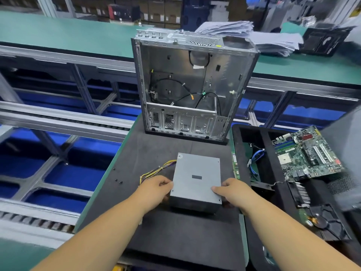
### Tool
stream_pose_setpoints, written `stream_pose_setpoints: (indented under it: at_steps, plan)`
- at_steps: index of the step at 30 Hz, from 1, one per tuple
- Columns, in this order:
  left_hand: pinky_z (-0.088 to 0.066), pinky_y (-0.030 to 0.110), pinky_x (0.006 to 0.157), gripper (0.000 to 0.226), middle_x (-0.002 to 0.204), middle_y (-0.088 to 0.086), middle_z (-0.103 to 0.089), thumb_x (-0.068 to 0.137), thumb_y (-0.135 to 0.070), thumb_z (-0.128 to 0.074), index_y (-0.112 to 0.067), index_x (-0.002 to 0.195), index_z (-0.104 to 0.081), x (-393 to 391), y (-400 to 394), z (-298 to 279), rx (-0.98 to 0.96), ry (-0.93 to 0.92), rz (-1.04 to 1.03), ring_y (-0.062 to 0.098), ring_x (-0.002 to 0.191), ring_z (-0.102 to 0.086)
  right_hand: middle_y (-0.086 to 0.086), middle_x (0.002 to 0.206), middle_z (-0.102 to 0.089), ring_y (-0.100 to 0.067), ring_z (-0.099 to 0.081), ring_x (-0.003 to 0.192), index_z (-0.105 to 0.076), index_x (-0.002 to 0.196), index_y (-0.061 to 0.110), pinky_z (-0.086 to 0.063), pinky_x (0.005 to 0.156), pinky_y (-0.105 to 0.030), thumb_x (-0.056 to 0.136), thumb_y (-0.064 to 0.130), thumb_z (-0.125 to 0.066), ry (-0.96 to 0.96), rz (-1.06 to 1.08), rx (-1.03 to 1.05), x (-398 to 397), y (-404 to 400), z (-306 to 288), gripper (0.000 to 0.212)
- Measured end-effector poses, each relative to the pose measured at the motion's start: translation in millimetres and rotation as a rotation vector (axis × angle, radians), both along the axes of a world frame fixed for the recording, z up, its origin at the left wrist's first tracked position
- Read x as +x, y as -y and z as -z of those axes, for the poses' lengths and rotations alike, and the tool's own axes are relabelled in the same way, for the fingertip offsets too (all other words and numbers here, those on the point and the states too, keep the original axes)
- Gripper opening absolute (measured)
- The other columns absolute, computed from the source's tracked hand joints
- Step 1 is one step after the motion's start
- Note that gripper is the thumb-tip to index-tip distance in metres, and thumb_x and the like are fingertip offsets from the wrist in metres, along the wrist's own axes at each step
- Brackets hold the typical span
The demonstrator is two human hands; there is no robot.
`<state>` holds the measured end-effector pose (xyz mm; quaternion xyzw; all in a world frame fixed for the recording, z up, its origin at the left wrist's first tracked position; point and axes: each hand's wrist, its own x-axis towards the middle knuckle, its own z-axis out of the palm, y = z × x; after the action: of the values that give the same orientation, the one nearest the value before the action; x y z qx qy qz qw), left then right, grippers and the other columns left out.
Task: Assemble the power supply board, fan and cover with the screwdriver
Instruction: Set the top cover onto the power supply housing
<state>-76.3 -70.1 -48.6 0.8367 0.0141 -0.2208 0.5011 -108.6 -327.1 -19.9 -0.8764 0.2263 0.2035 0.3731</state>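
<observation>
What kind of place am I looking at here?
Most likely a computer assembly line in a factory. An open computer case stands on a dark mat beside a roller conveyor, a circuit board waits in a tray, and both hands grip a grey power supply box.

There is one camera, and it sits on the person's head. It looks forward and down, close over the dark mat (156,153), with the green bench (68,34) far behind.
</observation>
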Motion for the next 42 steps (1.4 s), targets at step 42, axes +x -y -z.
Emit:
stream_pose_setpoints:
  at_steps: [42]
  plan:
    - [-0.053,0.047,0.095,0.023,0.084,0.014,-0.063,0.090,-0.020,-0.067,-0.009,0.076,-0.052,-38.4,28.5,-4.4,-0.069,-0.038,-0.348,0.028,0.081,-0.063,-0.013,0.109,-0.061,-0.021,-0.062,0.092,-0.055,0.124,-0.001,-0.059,0.080,-0.031,0.094,0.018,-0.066,-0.046,0.189,0.495,-27.7,4.6,3.2,0.037]
